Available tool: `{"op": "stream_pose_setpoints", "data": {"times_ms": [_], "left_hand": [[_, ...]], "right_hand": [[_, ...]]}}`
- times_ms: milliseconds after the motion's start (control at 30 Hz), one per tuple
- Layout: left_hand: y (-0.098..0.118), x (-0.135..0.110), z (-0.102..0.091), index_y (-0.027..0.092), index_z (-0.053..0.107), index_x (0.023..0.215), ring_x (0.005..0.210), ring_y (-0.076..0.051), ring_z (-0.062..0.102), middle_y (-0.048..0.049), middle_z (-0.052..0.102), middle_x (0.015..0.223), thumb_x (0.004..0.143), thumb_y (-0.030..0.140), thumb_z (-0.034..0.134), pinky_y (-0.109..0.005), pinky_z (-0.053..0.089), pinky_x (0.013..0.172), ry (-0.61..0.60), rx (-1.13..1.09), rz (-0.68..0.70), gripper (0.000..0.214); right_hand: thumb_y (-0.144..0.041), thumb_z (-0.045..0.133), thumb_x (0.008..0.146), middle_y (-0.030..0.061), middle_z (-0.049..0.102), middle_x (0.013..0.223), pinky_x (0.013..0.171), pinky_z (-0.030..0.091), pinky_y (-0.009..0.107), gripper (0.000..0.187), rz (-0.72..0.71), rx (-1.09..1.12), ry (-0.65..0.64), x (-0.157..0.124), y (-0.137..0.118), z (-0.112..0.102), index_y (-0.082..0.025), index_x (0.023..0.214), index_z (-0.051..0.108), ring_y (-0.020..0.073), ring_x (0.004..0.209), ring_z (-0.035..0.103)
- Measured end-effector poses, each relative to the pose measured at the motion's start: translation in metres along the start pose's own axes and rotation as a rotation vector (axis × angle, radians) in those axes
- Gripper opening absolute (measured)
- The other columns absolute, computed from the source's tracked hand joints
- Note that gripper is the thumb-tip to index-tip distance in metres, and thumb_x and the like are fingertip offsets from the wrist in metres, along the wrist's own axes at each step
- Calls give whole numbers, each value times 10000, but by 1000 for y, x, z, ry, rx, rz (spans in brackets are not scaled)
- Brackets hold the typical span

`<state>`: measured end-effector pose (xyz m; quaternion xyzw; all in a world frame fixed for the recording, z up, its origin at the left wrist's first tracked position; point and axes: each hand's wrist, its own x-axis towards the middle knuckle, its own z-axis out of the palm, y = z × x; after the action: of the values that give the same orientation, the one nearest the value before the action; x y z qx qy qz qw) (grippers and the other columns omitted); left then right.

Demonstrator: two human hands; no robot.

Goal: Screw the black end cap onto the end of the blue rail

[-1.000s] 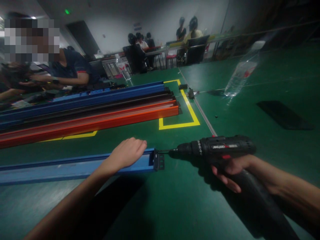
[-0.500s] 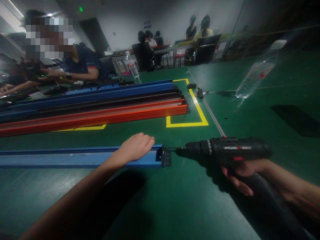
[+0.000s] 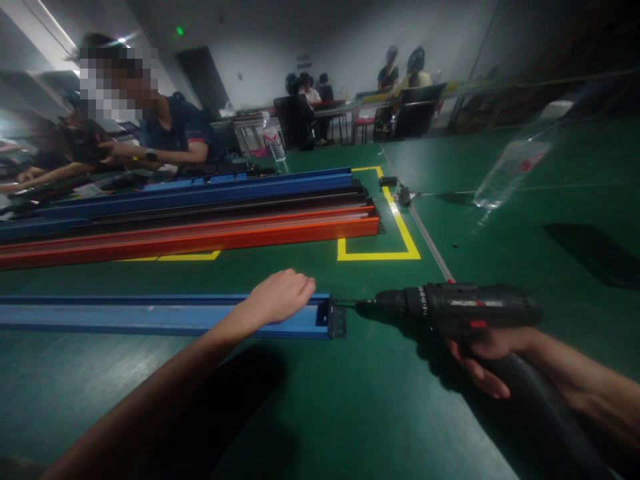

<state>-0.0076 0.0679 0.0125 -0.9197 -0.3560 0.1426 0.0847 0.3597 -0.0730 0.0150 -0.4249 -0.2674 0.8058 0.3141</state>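
Note:
My left hand [image 3: 284, 295] is wrapped over the far edge of a long blue channel rail [image 3: 190, 317] near its right end; its fingertips are hidden behind the rail. A black end cap [image 3: 338, 319] sits on that end. My right hand [image 3: 493, 357] grips the handle of a black cordless drill [image 3: 463, 308], which lies level and points left. The drill's long thin bit [image 3: 355, 302] reaches the upper part of the end cap. Whether a screw is at its tip is too small to tell.
Orange rails [image 3: 300, 230], black rails and blue rails [image 3: 280, 183] lie beyond, by yellow tape [image 3: 380, 256] on the green table [image 3: 380, 413]. A water bottle [image 3: 520, 163] and a dark flat object [image 3: 593, 253] are at right. A co-worker [image 3: 175, 137] sits across at left.
The view has shifted slightly, so everything sits a little lower and further right. Both hands keep their holds, and the drill bit stays at the end cap.

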Motion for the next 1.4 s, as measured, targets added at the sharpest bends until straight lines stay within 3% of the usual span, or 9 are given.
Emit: {"op": "stream_pose_setpoints", "data": {"times_ms": [400,967,1400], "left_hand": [[1,0,-3,131,641,1047,830,-239,610,-122,669,893,1023,249,246,-354,450,718,8,-43,-24,413],[-1,1,-1,99,632,1100,842,-261,612,-150,673,914,1015,211,233,-387,456,744,7,-7,29,423],[-3,-1,4,87,600,1192,895,-279,610,-169,670,969,999,179,261,-397,458,763,13,21,57,400]], "right_hand": [[-275,680,745,58,692,685,544,496,217,254,6,3,-29,0,-1,2,-93,901,763,102,510,602],[-288,743,714,60,707,677,501,485,197,232,40,-22,32,1,0,-1,-98,845,759,112,506,626],[-296,703,737,57,690,679,532,489,199,274,28,6,-17,0,1,1,-83,902,757,105,519,617]]}}
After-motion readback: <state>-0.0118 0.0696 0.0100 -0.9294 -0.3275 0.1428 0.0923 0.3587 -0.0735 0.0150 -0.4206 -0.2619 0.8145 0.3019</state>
